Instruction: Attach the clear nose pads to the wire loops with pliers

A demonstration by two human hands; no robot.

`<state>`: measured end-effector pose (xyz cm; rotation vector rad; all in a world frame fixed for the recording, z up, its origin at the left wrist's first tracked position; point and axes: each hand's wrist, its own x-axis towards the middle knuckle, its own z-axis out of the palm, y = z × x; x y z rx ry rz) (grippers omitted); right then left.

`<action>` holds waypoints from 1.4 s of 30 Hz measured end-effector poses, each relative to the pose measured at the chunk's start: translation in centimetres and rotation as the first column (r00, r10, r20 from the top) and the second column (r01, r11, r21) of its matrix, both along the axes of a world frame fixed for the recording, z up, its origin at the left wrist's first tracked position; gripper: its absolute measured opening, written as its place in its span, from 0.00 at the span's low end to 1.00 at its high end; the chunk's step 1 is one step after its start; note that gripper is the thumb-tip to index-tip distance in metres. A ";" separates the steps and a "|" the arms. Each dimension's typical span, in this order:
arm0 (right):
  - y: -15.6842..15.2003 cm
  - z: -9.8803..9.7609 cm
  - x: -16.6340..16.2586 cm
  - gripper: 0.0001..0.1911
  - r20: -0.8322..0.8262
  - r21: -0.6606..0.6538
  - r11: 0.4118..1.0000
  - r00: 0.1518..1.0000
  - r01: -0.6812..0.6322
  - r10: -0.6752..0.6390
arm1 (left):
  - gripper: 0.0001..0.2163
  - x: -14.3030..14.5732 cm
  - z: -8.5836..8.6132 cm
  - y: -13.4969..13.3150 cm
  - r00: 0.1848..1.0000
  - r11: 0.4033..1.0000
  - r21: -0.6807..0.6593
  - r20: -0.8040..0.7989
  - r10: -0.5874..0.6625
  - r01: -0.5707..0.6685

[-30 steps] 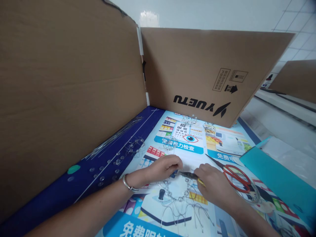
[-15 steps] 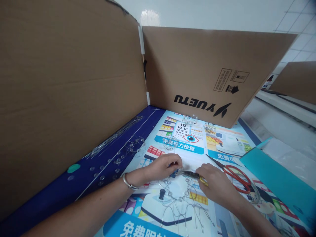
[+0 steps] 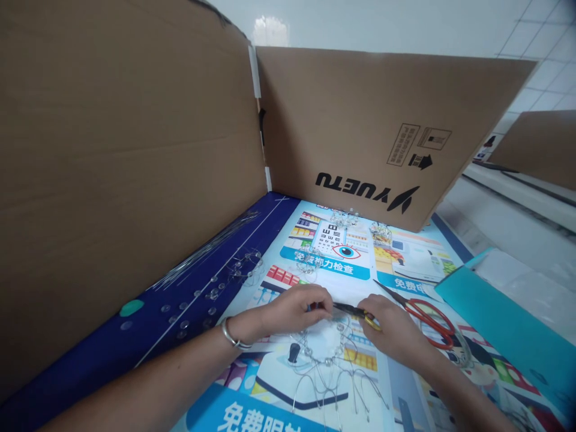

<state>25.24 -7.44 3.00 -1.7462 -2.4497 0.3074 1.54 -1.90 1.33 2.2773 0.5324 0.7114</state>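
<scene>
A ring of clear beads on wire point(image 3: 327, 361), with long loose wire ends fanned out below it, lies on the printed sheet in front of me. My left hand point(image 3: 294, 309), with a silver bangle at its wrist, is closed in a pinch at the ring's far edge. The exact spot it grips is hidden by the fingers. My right hand point(image 3: 390, 327) is wrapped round small pliers point(image 3: 353, 310) with a yellow handle. Their dark jaws reach to the left fingertips, and their very tips are covered. Just right of that hand lie red-handled scissors point(image 3: 435, 324).
Cardboard panels point(image 3: 369, 114) wall off the left and far sides. Loose clear beads point(image 3: 183, 325), a green disc point(image 3: 131, 308) and a bundle of wires point(image 3: 202, 252) lie on the blue strip. Further beaded wire pieces point(image 3: 344, 219) sit farther back. A teal box point(image 3: 504, 330) stands at right.
The left fingers have turned down over the ring's far edge, hiding the pliers' tips. The pliers have lifted slightly and lie more level. The whole view has shifted a little.
</scene>
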 end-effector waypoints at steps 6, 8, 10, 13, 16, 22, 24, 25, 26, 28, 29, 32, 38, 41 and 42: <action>0.0 -0.2 0.0 0.09 -0.039 0.017 1.000 0.999 0.004 -0.004 | 0.05 0.0 0.2 -0.4 0.994 0.992 0.090 -0.072 -0.076 0.082; 0.0 -0.2 -0.1 0.09 -0.039 0.014 1.000 0.999 0.006 -0.006 | 0.06 -0.1 0.6 -0.5 0.988 0.985 0.119 -0.105 -0.116 0.128; 0.1 -0.1 -0.1 0.09 -0.032 0.010 1.000 0.999 0.008 -0.008 | 0.06 -0.1 1.1 -0.6 0.978 0.975 0.138 -0.140 -0.153 0.173; 0.1 -0.1 -0.1 0.08 -0.015 0.003 1.000 1.000 0.013 -0.013 | 0.06 -0.2 1.6 -0.8 0.964 0.960 0.161 -0.178 -0.199 0.228; 0.0 0.0 -0.2 0.08 -0.019 0.011 1.000 1.000 0.012 -0.012 | 0.05 -0.4 2.0 -0.7 0.957 0.956 0.153 -0.190 -0.218 0.249; 0.0 -0.1 -0.2 0.08 -0.025 0.022 1.000 1.000 0.008 -0.008 | 0.06 -1.7 3.6 0.7 0.983 0.981 0.163 -0.164 -0.077 0.104; 0.0 -0.3 -0.1 0.08 -0.022 0.024 1.000 1.000 0.013 -0.012 | 0.06 -2.5 3.9 1.5 0.981 0.986 0.156 -0.190 -0.029 0.059; 0.1 -0.4 0.0 0.09 -0.020 0.027 1.000 1.000 0.015 -0.014 | 0.06 -2.8 3.9 1.8 0.978 0.989 0.140 -0.208 -0.025 0.055; 0.1 -0.5 0.1 0.09 -0.021 0.032 0.999 1.000 0.015 -0.014 | 0.06 -3.1 3.8 2.1 0.974 0.991 0.116 -0.225 -0.034 0.061; 0.2 -0.7 0.2 0.10 -0.028 0.043 0.999 1.000 0.006 -0.005 | 0.06 -3.5 3.3 2.6 0.965 0.994 0.054 -0.249 -0.080 0.097; 0.2 -0.8 0.2 0.10 -0.035 0.049 0.999 0.999 -0.001 0.002 | 0.06 -3.5 2.9 2.7 0.962 0.993 0.026 -0.251 -0.106 0.116; 0.1 -0.9 0.2 0.11 -0.055 0.060 0.998 0.998 -0.033 0.037 | 0.08 -3.2 1.8 2.9 0.964 0.988 -0.008 -0.217 -0.151 0.153; -0.2 -0.9 -0.5 0.13 -0.011 0.088 0.989 0.993 -0.115 0.116 | 0.09 -2.4 1.0 2.7 0.969 0.982 0.040 -0.173 -0.175 0.185; -0.3 -0.5 -0.8 0.12 0.064 0.105 0.984 0.988 -0.147 0.141 | 0.10 -2.4 1.0 2.7 0.964 0.974 0.105 -0.201 -0.176 0.200; -0.4 -0.4 -0.9 0.12 0.087 0.107 0.982 0.985 -0.155 0.146 | 0.11 -2.5 1.0 2.7 0.960 0.969 0.133 -0.217 -0.176 0.207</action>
